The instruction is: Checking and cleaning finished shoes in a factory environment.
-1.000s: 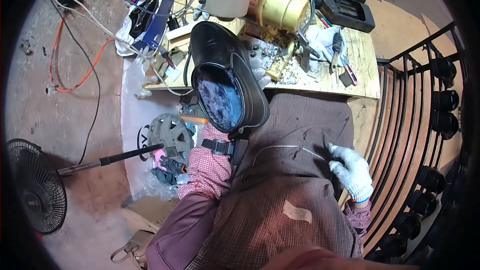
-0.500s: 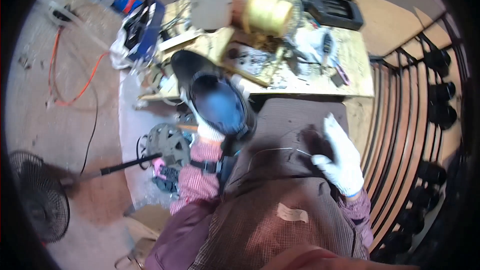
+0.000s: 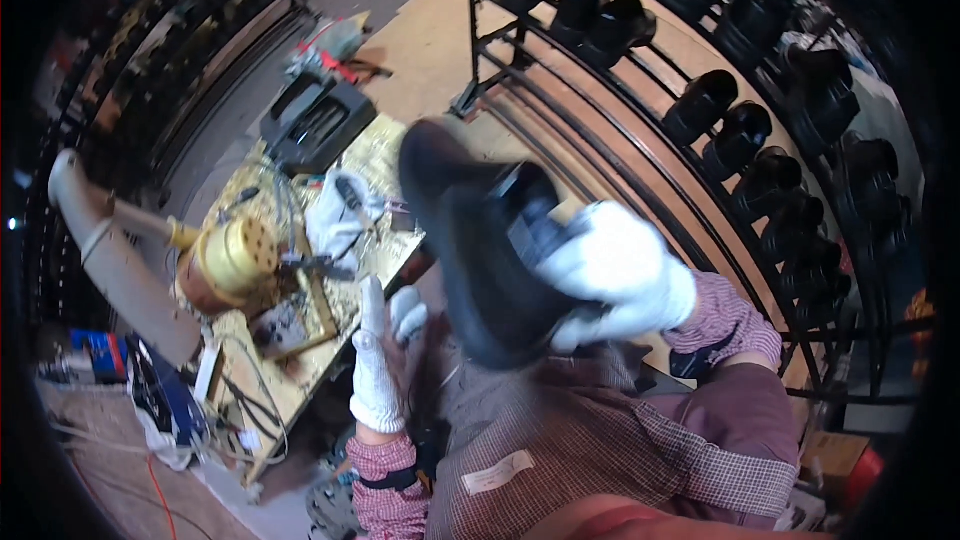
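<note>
Item: blk shoe [image 3: 485, 275], 1 pc, blurred; located approx. centre of view. Held by R hand [image 3: 615, 260], at shoe's 3 o'c: gloved fingers closed on it, exact hold unclear. L hand [image 3: 374, 365], at 8 o'c: gloved, fingers apart, nothing seen held. Bench [image 3: 305, 365], cluttered: 8–10 o'c. Rack [image 3: 474, 50] w/ blk footwear [image 3: 738, 140]: 12–3 o'c. Step (judged): one-handed handling of shoe. Next move (judged): firm R grip & clear path past rack called for.
</note>
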`<state>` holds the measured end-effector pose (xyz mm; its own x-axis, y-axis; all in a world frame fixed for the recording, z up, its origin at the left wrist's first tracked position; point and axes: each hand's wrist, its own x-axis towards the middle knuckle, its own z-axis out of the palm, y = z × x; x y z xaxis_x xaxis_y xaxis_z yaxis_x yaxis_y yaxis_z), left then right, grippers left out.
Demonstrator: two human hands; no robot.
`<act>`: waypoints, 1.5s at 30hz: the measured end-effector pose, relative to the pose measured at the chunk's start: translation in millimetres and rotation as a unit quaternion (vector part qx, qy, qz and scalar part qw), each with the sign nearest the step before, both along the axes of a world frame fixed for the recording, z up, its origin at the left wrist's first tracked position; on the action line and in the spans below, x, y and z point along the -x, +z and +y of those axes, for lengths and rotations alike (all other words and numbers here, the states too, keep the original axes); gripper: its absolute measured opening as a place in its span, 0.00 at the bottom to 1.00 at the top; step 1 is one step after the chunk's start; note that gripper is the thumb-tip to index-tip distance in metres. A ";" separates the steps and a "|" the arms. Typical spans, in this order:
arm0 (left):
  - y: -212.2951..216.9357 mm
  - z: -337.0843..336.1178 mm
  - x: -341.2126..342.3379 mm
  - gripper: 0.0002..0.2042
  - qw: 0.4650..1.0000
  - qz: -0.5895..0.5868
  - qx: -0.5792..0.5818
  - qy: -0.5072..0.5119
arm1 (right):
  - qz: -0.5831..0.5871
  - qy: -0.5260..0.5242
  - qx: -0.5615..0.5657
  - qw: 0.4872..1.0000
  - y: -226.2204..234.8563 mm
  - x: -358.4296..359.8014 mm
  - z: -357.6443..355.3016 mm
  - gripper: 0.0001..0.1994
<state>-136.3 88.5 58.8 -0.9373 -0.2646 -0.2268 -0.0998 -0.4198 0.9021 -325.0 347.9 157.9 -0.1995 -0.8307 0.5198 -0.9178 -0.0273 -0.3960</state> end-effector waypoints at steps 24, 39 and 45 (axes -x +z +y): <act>-58.8 -8.4 -8.9 0.45 0.989 -0.051 -0.058 0.125 | 0.011 -0.608 -0.272 0.746 -65.6 310.1 -2.9 0.21; -13.1 40.1 -46.4 0.41 0.964 0.046 -0.194 0.174 | -0.129 0.105 0.068 0.984 -13.6 -26.5 -57.5 0.21; -29.1 -10.6 -99.8 0.46 0.891 0.130 -0.211 0.380 | -0.075 0.223 -0.127 0.964 -42.8 -73.3 -105.8 0.25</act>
<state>-36.5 77.9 29.6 -0.5586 -0.7884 -0.2578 0.5479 -0.5841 0.5989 -251.7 242.1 115.2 0.1487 -0.9481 0.2810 -0.7690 -0.2895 -0.5699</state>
